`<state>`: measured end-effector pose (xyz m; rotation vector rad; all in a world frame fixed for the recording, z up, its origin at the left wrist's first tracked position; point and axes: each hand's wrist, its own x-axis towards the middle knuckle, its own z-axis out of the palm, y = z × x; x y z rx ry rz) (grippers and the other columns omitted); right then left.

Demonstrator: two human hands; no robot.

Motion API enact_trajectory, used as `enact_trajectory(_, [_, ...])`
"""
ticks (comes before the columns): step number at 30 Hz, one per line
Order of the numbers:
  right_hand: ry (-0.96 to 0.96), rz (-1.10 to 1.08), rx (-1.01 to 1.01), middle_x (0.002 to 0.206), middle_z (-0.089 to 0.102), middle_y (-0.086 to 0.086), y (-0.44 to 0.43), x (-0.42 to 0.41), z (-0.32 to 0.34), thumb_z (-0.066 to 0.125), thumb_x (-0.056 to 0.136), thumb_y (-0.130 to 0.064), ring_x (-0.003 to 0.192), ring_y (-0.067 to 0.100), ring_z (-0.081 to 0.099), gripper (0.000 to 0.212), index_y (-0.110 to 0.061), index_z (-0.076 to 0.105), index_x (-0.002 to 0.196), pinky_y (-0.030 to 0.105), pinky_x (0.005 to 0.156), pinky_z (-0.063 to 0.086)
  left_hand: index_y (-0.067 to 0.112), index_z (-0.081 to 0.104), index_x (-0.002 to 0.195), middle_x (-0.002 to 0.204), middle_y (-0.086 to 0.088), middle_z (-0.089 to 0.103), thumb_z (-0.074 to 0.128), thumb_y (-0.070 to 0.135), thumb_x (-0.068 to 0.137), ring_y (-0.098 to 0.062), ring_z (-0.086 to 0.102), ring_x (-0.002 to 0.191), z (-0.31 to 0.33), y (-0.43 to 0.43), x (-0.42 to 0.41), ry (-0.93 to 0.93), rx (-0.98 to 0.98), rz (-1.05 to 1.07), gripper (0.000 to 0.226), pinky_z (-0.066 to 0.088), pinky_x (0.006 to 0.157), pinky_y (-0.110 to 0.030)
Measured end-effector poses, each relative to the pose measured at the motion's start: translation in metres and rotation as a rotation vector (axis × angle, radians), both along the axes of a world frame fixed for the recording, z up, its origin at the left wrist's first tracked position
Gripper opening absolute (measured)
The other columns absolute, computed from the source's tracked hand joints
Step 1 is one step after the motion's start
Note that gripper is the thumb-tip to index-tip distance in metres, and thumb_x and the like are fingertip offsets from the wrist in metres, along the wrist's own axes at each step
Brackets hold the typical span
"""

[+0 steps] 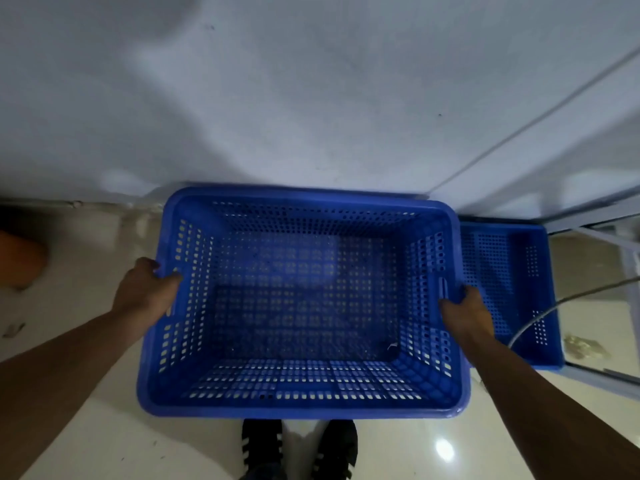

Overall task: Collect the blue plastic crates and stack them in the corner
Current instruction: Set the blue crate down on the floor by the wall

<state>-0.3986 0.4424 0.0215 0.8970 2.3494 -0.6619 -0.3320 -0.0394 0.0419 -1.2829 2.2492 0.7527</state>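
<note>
Both sets of fingers are hooked over the rim: left hand (pixel 147 292) curled on the left wall, right hand (pixel 465 311) clamped at the right-side handle slot of the blue crate (pixel 301 303). It's right up against the wall (pixel 311 98), with another blue crate (pixel 512 292) just beside it on the right, partly under a metal frame (pixel 588 216). Can't tell if it's off the floor yet. My tip: keep the grip even and the crate level, square it over whatever it nests into, and mind the cable (pixel 554 306) draped there.
</note>
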Motion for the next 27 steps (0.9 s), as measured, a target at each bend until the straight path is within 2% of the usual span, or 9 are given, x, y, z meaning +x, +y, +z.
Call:
enact_trajectory(2, [0.025,0.048,-0.024,0.129,0.063,0.018,-0.009,-0.004,0.023,0.057,0.096,-0.032,0.098,0.039,0.066,0.056,-0.019,0.041,0.148,0.048,0.081,0.057,0.003,0.050,0.147,0.117,-0.018,0.064,0.062,0.034,0.102,-0.029,0.059,0.080,0.023,0.008,-0.008,0.016,0.017,-0.063,0.056,0.044,0.080,-0.036])
enact_trajectory(4, [0.018,0.109,-0.070,0.134,0.062,0.018,-0.021,-0.011,0.053,0.053,0.100,-0.035,0.089,0.035,0.068,0.054,-0.023,0.040,0.152,0.039,0.070,0.055,0.005,0.058,0.137,0.127,-0.021,0.067,0.060,0.037,0.101,-0.023,0.057,0.069,0.051,0.019,-0.017,0.021,0.035,-0.137,0.048,0.042,0.074,-0.035])
enact_trajectory(7, [0.030,0.230,-0.141,0.150,0.051,0.011,-0.042,-0.022,0.115,0.049,0.105,-0.035,0.098,0.033,0.067,0.052,-0.024,0.039,0.154,0.037,0.074,0.053,0.009,0.063,0.128,0.128,-0.018,0.069,0.060,0.043,0.099,-0.038,0.068,0.101,0.104,0.034,-0.035,0.071,0.073,-0.251,0.045,0.045,0.081,-0.037])
enact_trajectory(10, [0.116,0.365,-0.153,0.148,0.053,0.011,-0.063,-0.032,0.201,0.048,0.105,-0.036,0.106,0.033,0.065,0.048,-0.025,0.044,0.151,0.035,0.077,0.050,0.010,0.060,0.138,0.115,-0.009,0.065,0.061,0.043,0.102,-0.029,0.063,0.087,0.187,0.047,-0.055,0.156,0.083,-0.382,0.048,0.046,0.079,-0.035])
enact_trajectory(11, [0.157,0.411,-0.147,0.146,0.055,0.012,-0.070,-0.035,0.233,0.048,0.105,-0.036,0.107,0.032,0.064,0.046,-0.023,0.047,0.149,0.035,0.080,0.050,0.011,0.058,0.140,0.119,-0.010,0.063,0.060,0.042,0.103,-0.028,0.064,0.085,0.220,0.051,-0.061,0.197,0.085,-0.427,0.049,0.047,0.078,-0.034])
enact_trajectory(13, [0.236,0.506,-0.135,0.146,0.056,0.011,-0.086,-0.041,0.302,0.047,0.104,-0.037,0.115,0.028,0.061,0.044,-0.022,0.050,0.145,0.034,0.092,0.048,0.016,0.055,0.144,0.137,-0.011,0.061,0.059,0.045,0.103,-0.030,0.066,0.107,0.289,0.057,-0.068,0.257,0.035,-0.524,0.051,0.049,0.086,-0.036])
enact_trajectory(16, [0.344,0.630,-0.081,0.149,0.053,0.006,-0.109,-0.045,0.414,0.045,0.103,-0.040,0.132,0.026,0.051,0.046,-0.027,0.047,0.148,0.037,0.107,0.041,0.022,0.053,0.148,0.144,-0.006,0.059,0.056,0.050,0.101,-0.028,0.058,0.130,0.399,0.067,-0.068,0.336,-0.114,-0.649,0.054,0.051,0.101,-0.041])
enact_trajectory(20, [0.516,0.782,0.004,0.145,0.056,0.004,-0.131,-0.037,0.558,0.045,0.103,-0.041,0.132,0.025,0.052,0.046,-0.027,0.048,0.146,0.039,0.106,0.043,0.026,0.044,0.157,0.154,0.000,0.053,0.052,0.054,0.102,-0.026,0.053,0.138,0.543,0.081,-0.047,0.419,-0.285,-0.805,0.063,0.050,0.105,-0.041])
enact_trajectory(27, [0.798,0.890,0.049,0.144,0.058,0.005,-0.134,0.026,0.747,0.050,0.101,-0.039,0.134,0.026,0.051,0.046,-0.026,0.049,0.145,0.037,0.108,0.039,0.024,0.042,0.157,0.155,-0.003,0.052,0.052,0.050,0.101,-0.030,0.052,0.140,0.726,0.102,0.033,0.570,-0.481,-0.797,0.063,0.048,0.106,-0.043])
